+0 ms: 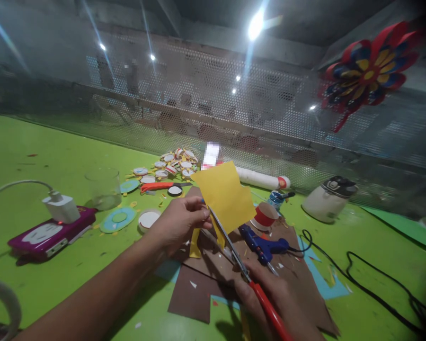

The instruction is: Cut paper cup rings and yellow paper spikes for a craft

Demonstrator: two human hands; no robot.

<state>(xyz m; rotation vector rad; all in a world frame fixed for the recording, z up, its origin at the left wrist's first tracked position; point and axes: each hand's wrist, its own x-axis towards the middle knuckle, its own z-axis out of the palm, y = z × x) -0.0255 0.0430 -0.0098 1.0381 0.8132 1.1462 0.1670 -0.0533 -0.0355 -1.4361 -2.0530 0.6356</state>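
Grips one pair of red-handled scissors (257, 290) in the right hand (270, 284), low and right of centre, fingers curled round the handles, blades pointing up and left against the left edge of one yellow paper sheet (230, 196). Pinches that sheet between thumb and fingers of the left hand (182, 220), forearm slanting in from the lower left, sheet raised over the work surface at centre. Below, at least two brown cards (190, 293), overlapping, with light-blue paper scraps around. On the brown card to the right, one blue glue gun (266, 244), and just behind, one red-and-white paper ring (265, 216).

To the left, one purple power strip (53, 234) with one white charger (61, 208) plugged in; beyond, one clear cup (102, 189) and two light-blue discs (119, 219). Farther, one orange-handled tool (159, 187), one heap of small white-faced rounds (177, 163), too crowded to count, one white roll (259, 177) and, right, one white vessel with a black top (326, 201). Behind everything, one perforated screen (206, 85); upper right, one red, blue and yellow flower ornament (371, 75).
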